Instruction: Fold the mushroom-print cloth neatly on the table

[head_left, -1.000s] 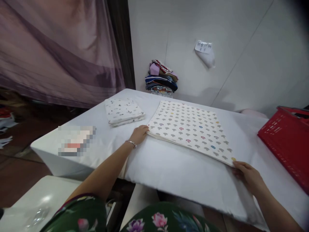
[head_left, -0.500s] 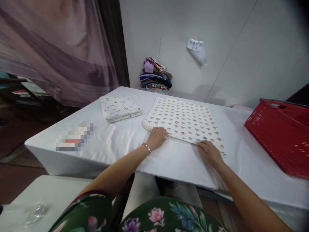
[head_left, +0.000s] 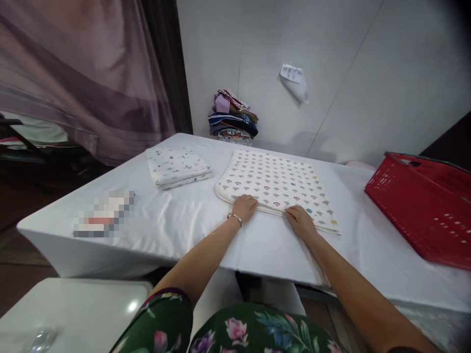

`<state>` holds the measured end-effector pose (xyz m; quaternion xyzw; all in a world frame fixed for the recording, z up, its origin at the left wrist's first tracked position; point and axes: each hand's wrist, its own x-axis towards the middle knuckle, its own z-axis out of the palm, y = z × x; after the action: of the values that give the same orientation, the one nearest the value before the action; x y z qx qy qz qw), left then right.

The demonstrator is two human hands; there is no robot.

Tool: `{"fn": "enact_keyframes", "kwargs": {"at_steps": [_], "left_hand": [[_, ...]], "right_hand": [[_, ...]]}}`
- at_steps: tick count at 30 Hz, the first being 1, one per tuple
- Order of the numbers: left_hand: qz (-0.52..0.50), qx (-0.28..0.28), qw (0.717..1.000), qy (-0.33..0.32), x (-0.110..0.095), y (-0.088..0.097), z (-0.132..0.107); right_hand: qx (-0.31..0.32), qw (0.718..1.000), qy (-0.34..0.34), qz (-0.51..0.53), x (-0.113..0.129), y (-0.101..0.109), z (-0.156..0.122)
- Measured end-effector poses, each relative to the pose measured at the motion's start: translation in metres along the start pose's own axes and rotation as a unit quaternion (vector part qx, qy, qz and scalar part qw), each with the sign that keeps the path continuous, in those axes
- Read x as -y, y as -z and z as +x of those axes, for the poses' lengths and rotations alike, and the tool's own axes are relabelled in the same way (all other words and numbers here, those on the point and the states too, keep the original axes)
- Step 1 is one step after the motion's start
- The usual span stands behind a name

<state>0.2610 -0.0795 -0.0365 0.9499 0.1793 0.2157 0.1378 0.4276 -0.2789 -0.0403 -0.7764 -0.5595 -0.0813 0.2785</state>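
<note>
On the white-covered counter (head_left: 349,260), left of the red plastic basket (head_left: 423,211), lies the layered mushroom-print cloth (head_left: 275,179). Left hand (head_left: 245,207) and right hand (head_left: 300,223) pinch its near edge, close together; both near corners are unheld, so uneven pull could skew the layers.

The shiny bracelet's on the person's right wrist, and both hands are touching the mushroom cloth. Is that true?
Not quite: the head view shows the bracelet on the left wrist. The left hand and right hand do touch the mushroom cloth.
</note>
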Motion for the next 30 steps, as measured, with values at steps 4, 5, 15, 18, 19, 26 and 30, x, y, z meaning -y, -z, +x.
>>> {"fn": "enact_keyframes", "kwargs": {"at_steps": [4,5,15,18,19,26,30], "left_hand": [[0.037,-0.018,0.999,-0.034,-0.002,0.000,-0.001],[0.042,-0.024,0.998,-0.042,-0.002,0.001,-0.002],[0.078,-0.065,0.991,-0.085,-0.005,0.001,-0.004],[0.078,-0.084,0.987,-0.108,-0.006,0.000,-0.005],[0.077,-0.084,0.986,-0.121,-0.007,-0.001,-0.005],[0.058,-0.049,0.982,-0.171,-0.007,-0.004,-0.004],[0.063,-0.043,0.987,-0.142,-0.007,-0.003,-0.003]], "right_hand": [[-0.060,0.998,0.025,0.009,0.001,-0.006,-0.004],[-0.080,0.996,0.031,0.010,0.001,-0.007,-0.005],[-0.100,0.993,0.056,-0.035,-0.005,-0.014,-0.004],[-0.092,0.994,0.054,-0.033,-0.005,-0.014,-0.004],[-0.088,0.994,0.053,-0.030,-0.005,-0.014,-0.004],[-0.096,0.994,0.038,-0.021,-0.002,-0.013,-0.003],[-0.096,0.994,0.040,-0.028,-0.002,-0.014,-0.002]]}}
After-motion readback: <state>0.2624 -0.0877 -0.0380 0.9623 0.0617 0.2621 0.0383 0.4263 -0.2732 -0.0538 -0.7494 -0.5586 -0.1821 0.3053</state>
